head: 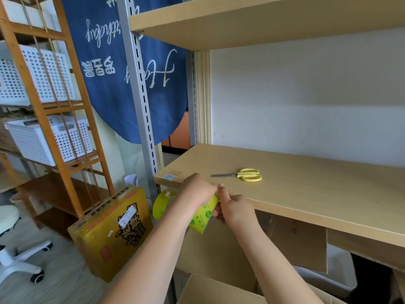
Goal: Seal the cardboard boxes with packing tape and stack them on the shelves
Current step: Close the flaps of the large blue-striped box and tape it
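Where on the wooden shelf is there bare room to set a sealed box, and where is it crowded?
The shelf is bare to the right of the yellow-handled scissors, and behind them up to the white wall. The front left corner is crowded: the left hand and right hand pull green tape there.

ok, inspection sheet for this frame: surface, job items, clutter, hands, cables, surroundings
Surface: wooden shelf, bare apart from scissors.
Job's things: tape roll below the shelf edge, green strip drawn out between the hands; open cardboard box beneath; yellow box on the floor, tilted.
Clutter: yellow-handled scissors, closed, on the shelf.
Hands: left hand and right hand both pinch the strip.
Cables: nothing seen.
Surroundings: wooden rack with white baskets, blue banner, white chair base.
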Demonstrator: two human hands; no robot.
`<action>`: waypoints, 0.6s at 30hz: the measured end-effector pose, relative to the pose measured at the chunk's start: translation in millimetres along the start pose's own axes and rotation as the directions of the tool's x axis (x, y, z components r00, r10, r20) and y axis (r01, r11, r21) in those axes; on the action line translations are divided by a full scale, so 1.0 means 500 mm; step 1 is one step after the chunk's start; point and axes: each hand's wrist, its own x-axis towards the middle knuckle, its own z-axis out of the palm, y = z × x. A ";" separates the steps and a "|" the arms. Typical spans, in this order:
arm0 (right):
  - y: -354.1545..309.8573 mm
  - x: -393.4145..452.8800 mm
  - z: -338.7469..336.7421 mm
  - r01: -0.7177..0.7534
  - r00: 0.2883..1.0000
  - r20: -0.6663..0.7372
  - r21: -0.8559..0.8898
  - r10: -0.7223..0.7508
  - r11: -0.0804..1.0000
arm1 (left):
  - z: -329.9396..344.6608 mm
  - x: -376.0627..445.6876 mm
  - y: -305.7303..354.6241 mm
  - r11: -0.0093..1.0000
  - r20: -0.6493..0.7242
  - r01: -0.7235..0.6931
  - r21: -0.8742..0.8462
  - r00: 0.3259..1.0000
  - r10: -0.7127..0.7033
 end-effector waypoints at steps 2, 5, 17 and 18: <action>-0.004 0.000 -0.001 0.002 0.999 -0.038 -0.039 -0.004 0.999 | -0.001 -0.004 -0.007 0.998 0.021 -0.019 -0.065 1.000 0.021; -0.017 -0.001 -0.003 0.088 0.993 -0.078 -0.038 -0.091 0.995 | -0.018 -0.018 -0.009 0.965 0.025 -0.070 -0.252 0.997 0.079; 0.010 -0.146 -0.089 0.364 0.928 -0.067 -0.039 -0.366 0.930 | -0.029 -0.200 -0.080 0.921 0.326 -0.216 -0.323 0.888 0.322; 0.027 -0.172 -0.092 0.373 0.921 -0.074 -0.123 -0.383 0.920 | -0.023 -0.215 -0.098 0.924 0.381 -0.203 -0.326 0.866 0.324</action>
